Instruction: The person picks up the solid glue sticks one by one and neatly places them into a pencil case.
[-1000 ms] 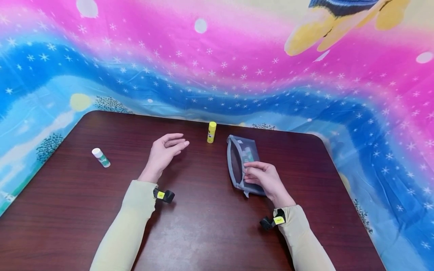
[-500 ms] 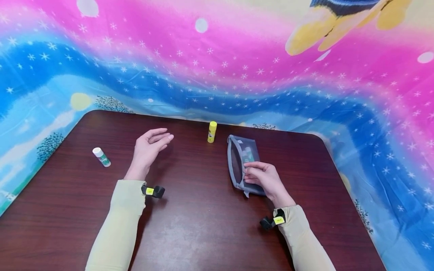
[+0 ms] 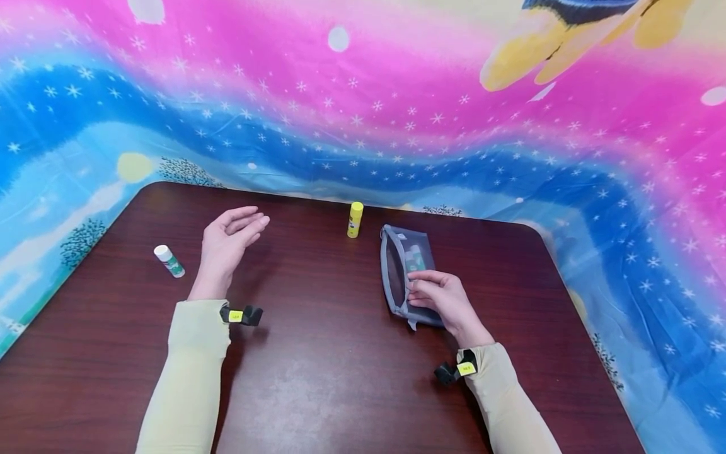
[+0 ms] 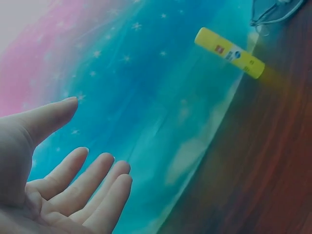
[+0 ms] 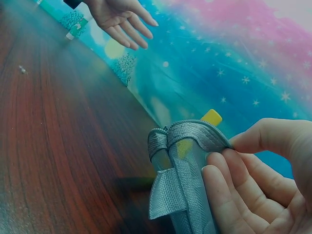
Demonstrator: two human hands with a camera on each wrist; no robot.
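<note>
My right hand (image 3: 448, 299) pinches the zippered rim of a grey mesh pouch (image 3: 422, 246), whose mouth gapes toward the left. Through the mesh a green-and-white item (image 3: 416, 257) shows inside. In the right wrist view, thumb and fingers grip the pouch's zipper edge (image 5: 200, 134). My left hand (image 3: 224, 243) hovers over the table with relaxed fingers and holds nothing. To its left, a white-capped glue stick with a green label (image 3: 169, 261) is nearest to it. A yellow glue stick (image 3: 355, 219) stands upright near the back edge, between the left hand and the pouch.
The dark wooden table (image 3: 317, 378) has rounded back corners. A printed pink and blue cloth (image 3: 295, 113) hangs behind and beside it. Each wrist wears a black camera band, such as the left band (image 3: 242, 315).
My left hand has moved left, away from the yellow glue stick and nearer the white-capped one. The right hand keeps its hold on the pouch.
</note>
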